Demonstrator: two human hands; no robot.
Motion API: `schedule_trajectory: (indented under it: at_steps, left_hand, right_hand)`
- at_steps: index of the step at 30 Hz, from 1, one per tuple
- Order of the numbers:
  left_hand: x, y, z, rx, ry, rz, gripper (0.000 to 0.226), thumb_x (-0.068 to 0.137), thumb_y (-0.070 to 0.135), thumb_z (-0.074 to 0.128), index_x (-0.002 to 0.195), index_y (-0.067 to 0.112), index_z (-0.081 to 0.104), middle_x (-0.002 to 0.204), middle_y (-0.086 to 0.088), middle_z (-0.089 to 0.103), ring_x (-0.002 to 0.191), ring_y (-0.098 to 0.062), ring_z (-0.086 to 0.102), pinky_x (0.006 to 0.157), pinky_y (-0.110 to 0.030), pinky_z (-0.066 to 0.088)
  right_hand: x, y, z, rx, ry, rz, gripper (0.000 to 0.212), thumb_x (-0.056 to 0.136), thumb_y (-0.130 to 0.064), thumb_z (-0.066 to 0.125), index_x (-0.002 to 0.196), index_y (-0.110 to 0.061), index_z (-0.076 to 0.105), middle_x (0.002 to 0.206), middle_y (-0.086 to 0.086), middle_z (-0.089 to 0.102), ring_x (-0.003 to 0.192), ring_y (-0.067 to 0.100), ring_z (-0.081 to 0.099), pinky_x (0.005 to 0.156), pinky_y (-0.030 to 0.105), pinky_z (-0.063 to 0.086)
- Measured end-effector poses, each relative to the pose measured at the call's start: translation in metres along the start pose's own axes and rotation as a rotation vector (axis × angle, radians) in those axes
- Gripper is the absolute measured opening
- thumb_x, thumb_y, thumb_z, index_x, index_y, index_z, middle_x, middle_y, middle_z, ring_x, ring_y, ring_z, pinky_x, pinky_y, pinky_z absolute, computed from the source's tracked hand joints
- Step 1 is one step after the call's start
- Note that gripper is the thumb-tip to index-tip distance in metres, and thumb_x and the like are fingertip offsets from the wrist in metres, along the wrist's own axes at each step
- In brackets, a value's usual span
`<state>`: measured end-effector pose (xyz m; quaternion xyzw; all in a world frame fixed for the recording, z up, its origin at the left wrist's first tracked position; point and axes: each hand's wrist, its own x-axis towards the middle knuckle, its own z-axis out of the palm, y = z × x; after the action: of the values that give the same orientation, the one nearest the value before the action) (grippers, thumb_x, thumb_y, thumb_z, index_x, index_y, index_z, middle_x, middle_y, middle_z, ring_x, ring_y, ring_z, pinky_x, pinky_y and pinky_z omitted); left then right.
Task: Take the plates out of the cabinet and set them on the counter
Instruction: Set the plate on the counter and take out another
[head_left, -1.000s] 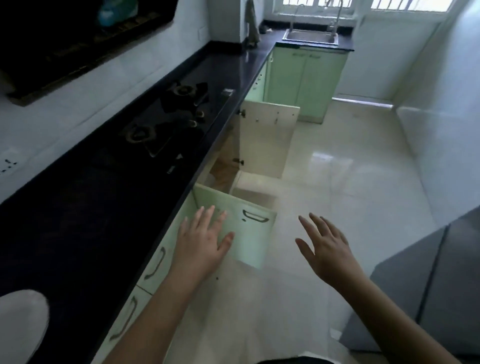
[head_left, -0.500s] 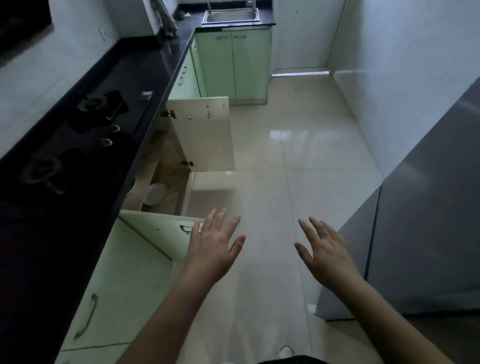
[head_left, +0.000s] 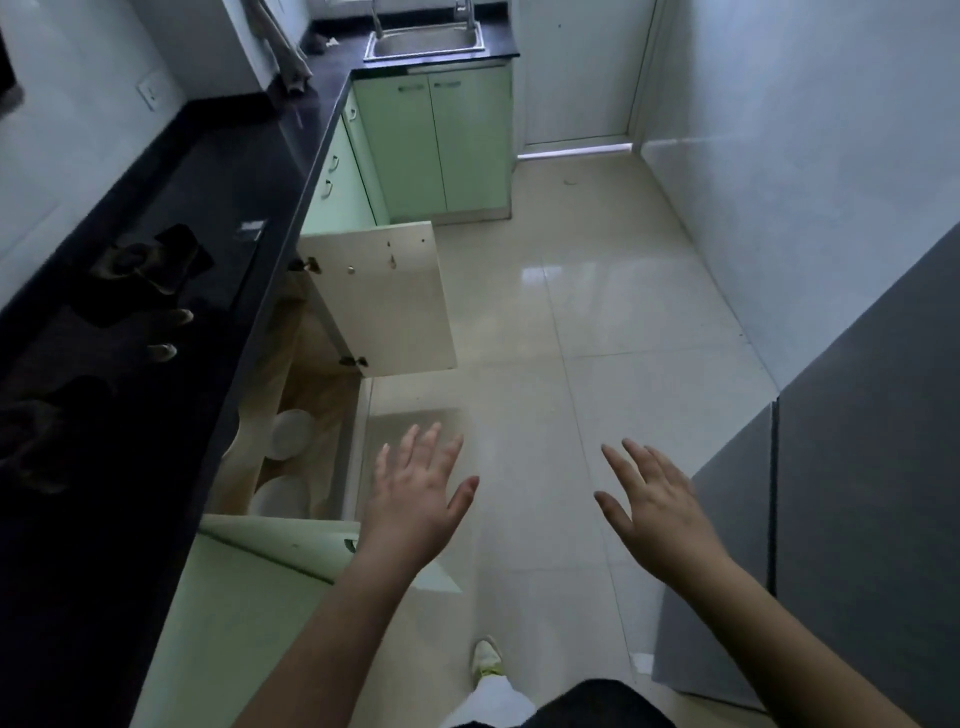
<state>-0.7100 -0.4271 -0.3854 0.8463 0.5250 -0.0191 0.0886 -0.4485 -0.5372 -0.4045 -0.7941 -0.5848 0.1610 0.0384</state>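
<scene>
Both grips wide open, L (head_left: 415, 499) & R (head_left: 657, 506), empty; plates (head_left: 291, 434) in cabinet.

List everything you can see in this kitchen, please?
plates: two visible, white, inside the open cabinet under the counter
cabinet doors: two open, pale green outside, one at each side of the opening
counter: one, black, along the left wall
stove: one, black, set in the counter
sink: one, steel, far end
fridge: one, grey, right side
shoe: one, whitish, on the tiled floor
left hand: open, empty, near the cabinet
right hand: open, empty, over the floor
</scene>
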Motion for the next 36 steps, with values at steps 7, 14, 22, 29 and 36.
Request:
schedule_trajectory:
  at_steps: [7,14,22,29,36]
  left_hand:
    - [0.086,-0.028,-0.015,-0.011,-0.02,0.029,0.063,0.099,0.06,0.021,0.156,0.033,0.016,0.166,0.002,0.013,0.151,-0.018,0.005,0.121,-0.043,0.003]
    - [0.153,-0.035,-0.019,-0.012,0.029,-0.023,0.062,0.099,0.058,0.024,0.156,0.035,0.015,0.166,0.002,0.012,0.152,-0.018,0.001,0.12,-0.043,-0.001]
    - [0.244,0.004,-0.014,0.005,0.024,-0.179,0.062,0.098,0.06,0.023,0.156,0.037,0.014,0.166,0.002,0.011,0.152,-0.018,0.0,0.12,-0.041,-0.003]
    - [0.279,0.016,-0.032,0.007,0.03,-0.366,0.068,0.094,0.065,0.01,0.156,0.035,0.015,0.166,0.001,0.012,0.152,-0.019,0.001,0.12,-0.046,0.0]
    - [0.241,-0.026,-0.039,0.019,0.079,-0.638,0.072,0.091,0.069,0.003,0.155,0.039,0.019,0.165,0.002,0.018,0.151,-0.022,0.008,0.12,-0.048,0.01]
  right_hand:
    - [0.066,-0.007,-0.027,-0.02,0.059,0.06,0.062,0.098,-0.054,0.026,0.153,-0.033,0.007,0.163,-0.002,0.009,0.149,0.019,0.004,0.12,0.036,0.007]
    - [0.141,0.015,-0.048,0.0,0.081,0.064,0.062,0.098,-0.053,0.027,0.153,-0.032,0.009,0.163,-0.001,0.012,0.149,0.019,0.006,0.119,0.037,0.01]
    - [0.264,0.054,-0.062,0.025,0.027,-0.083,0.061,0.098,-0.052,0.032,0.153,-0.031,0.015,0.162,0.0,0.017,0.148,0.02,0.011,0.118,0.036,0.011]
    - [0.365,0.061,-0.103,0.007,-0.015,-0.263,0.062,0.098,-0.053,0.03,0.153,-0.032,0.013,0.162,-0.001,0.016,0.148,0.02,0.011,0.118,0.038,0.013]
    - [0.435,-0.007,-0.106,0.0,-0.081,-0.473,0.063,0.097,-0.053,0.032,0.153,-0.03,0.017,0.162,0.001,0.018,0.148,0.023,0.013,0.119,0.042,0.016]
